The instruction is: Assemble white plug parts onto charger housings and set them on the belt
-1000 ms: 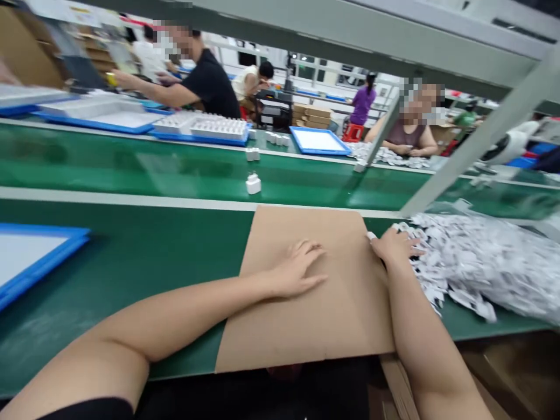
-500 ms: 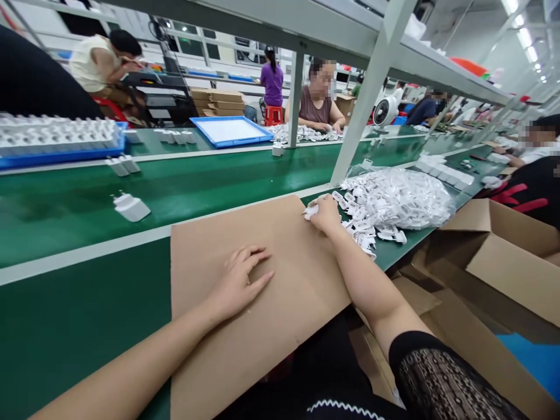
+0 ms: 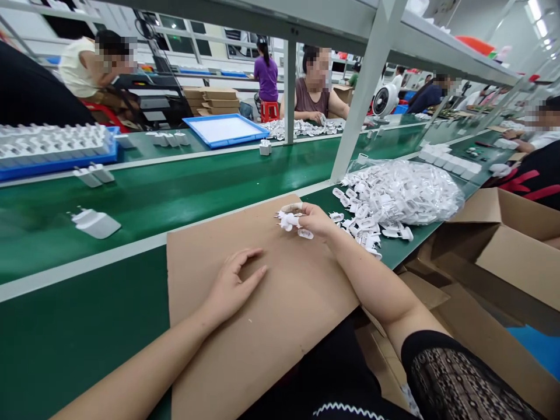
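A brown cardboard sheet point(image 3: 271, 326) lies on the green bench in front of me. My left hand point(image 3: 234, 284) rests on it, fingers loosely curled, holding nothing. My right hand point(image 3: 312, 220) hovers over the sheet's far right corner and pinches a few small white plastic plug parts point(image 3: 289, 220). Just right of that hand lies a large heap of the same white parts point(image 3: 402, 192), partly in a clear bag.
A white charger point(image 3: 95, 223) rides on the green conveyor belt point(image 3: 175, 186); two more sit further back. Blue trays point(image 3: 225, 129) and a tray of white chargers point(image 3: 52, 146) stand behind. Open cardboard boxes point(image 3: 494, 245) sit at my right. Other people work across the line.
My right hand has drawn back from the heap towards the sheet with white parts now in its fingers. The view swung right. The charger on the belt has moved left.
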`<move>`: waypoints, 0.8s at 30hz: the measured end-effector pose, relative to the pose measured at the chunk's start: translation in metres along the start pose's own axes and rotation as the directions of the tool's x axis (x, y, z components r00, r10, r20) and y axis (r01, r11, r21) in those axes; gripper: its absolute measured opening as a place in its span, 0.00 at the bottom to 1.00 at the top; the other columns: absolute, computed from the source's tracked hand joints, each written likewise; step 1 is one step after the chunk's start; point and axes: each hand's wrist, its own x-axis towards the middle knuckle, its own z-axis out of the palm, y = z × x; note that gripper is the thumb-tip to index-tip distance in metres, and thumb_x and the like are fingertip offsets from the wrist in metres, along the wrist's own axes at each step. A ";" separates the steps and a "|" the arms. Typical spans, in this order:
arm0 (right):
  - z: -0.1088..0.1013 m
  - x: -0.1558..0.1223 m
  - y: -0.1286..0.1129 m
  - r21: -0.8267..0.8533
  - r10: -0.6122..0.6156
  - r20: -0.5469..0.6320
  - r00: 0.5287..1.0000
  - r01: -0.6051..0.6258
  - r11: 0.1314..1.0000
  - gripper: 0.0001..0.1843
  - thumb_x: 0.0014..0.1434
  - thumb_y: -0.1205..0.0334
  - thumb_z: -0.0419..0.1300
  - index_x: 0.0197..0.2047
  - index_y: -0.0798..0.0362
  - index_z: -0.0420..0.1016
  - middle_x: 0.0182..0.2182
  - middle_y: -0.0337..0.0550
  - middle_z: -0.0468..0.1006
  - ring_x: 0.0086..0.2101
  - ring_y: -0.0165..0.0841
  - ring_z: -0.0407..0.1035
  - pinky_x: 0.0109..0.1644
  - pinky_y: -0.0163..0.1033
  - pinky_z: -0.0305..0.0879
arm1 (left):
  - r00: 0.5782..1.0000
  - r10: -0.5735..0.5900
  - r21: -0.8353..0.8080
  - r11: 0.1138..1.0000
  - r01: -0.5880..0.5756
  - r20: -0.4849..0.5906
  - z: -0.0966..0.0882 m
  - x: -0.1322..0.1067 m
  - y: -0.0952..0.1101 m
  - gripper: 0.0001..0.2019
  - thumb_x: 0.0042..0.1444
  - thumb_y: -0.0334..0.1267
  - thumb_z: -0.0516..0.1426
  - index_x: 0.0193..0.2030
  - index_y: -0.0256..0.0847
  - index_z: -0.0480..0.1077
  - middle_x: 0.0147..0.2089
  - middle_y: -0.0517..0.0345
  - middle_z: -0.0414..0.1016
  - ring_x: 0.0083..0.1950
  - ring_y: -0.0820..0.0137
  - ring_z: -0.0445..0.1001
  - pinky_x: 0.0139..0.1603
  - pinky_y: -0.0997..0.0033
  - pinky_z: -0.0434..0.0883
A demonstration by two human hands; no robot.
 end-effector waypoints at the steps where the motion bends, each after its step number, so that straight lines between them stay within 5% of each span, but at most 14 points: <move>1: 0.004 -0.004 -0.001 0.041 0.015 0.050 0.999 -0.017 0.999 0.20 0.46 0.76 0.68 0.44 0.53 0.83 0.39 0.44 0.86 0.37 0.33 0.80 0.38 0.33 0.76 | 1.000 -0.027 -0.038 0.999 0.026 -0.014 0.000 0.001 -0.001 0.20 0.65 0.53 0.60 0.58 0.48 0.75 0.63 0.49 0.76 0.66 0.53 0.72 0.70 0.46 0.68; 5: 0.017 -0.014 -0.003 0.213 0.010 0.235 0.972 -0.062 0.975 0.20 0.48 0.72 0.72 0.46 0.53 0.84 0.44 0.46 0.87 0.43 0.34 0.81 0.51 0.38 0.79 | 0.996 -0.082 -0.139 0.987 0.078 -0.028 0.000 0.003 -0.004 0.20 0.63 0.54 0.61 0.54 0.45 0.77 0.61 0.47 0.78 0.63 0.54 0.75 0.69 0.46 0.70; 9: 0.021 -0.016 -0.004 0.321 0.024 0.275 0.961 -0.116 0.940 0.18 0.51 0.73 0.71 0.46 0.53 0.82 0.44 0.45 0.87 0.45 0.33 0.81 0.58 0.40 0.78 | 0.997 -0.062 -0.149 0.987 0.056 -0.037 0.001 0.003 -0.004 0.20 0.61 0.54 0.62 0.53 0.45 0.79 0.58 0.47 0.79 0.61 0.54 0.76 0.68 0.46 0.70; 16: 0.037 -0.027 0.000 0.258 0.108 0.279 0.954 -0.183 0.949 0.20 0.50 0.65 0.77 0.45 0.53 0.79 0.44 0.45 0.86 0.41 0.33 0.81 0.48 0.38 0.81 | 0.993 -0.112 -0.217 0.971 0.102 -0.036 -0.001 0.003 0.003 0.22 0.59 0.55 0.63 0.54 0.43 0.79 0.58 0.46 0.80 0.61 0.52 0.77 0.68 0.47 0.69; 24: 0.074 -0.049 0.026 0.072 -0.029 0.281 0.959 0.009 0.997 0.28 0.35 0.58 0.84 0.39 0.51 0.78 0.33 0.36 0.82 0.32 0.27 0.74 0.36 0.31 0.71 | 0.965 -0.262 -0.363 0.900 0.243 -0.004 -0.005 0.004 0.009 0.27 0.55 0.64 0.64 0.46 0.40 0.80 0.50 0.47 0.84 0.55 0.52 0.78 0.58 0.56 0.72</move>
